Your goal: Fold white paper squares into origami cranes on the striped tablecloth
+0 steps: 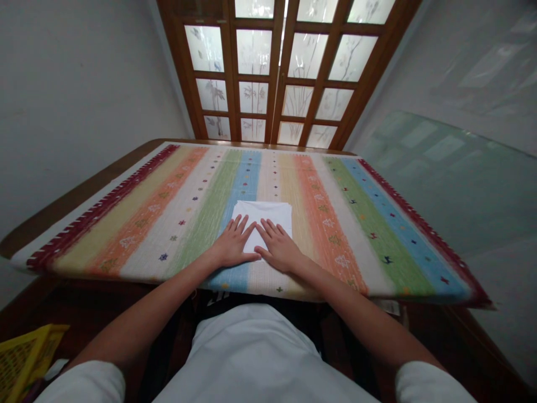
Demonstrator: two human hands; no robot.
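"Where's the folded white cloth [265, 215]?"
"On the striped rug [176, 235], straight ahead; squarish, maybe paper."
"Grip?"
"None: left hand [232, 242] and right hand [279, 247] lie flat, open, equally near, fingertips on its near edge."

This looks like a room in someone's home, with nothing of a shop or lab about it. Straight ahead of me stand double doors [277, 73] in warm brown wood, their frosted panes etched with bamboo stems. The wall [75, 95] on my left is plain pale paint, softly lit. A striped woven rug [180, 224], the sort kept around a house, covers the wooden surface [62, 212] where my left hand [232, 244] and right hand [279, 249] rest. Low on my left, beside the surface, sits a yellow plastic basket [25, 364]. To my right, a sheet of greenish glass [453, 179] reflects the door panes.
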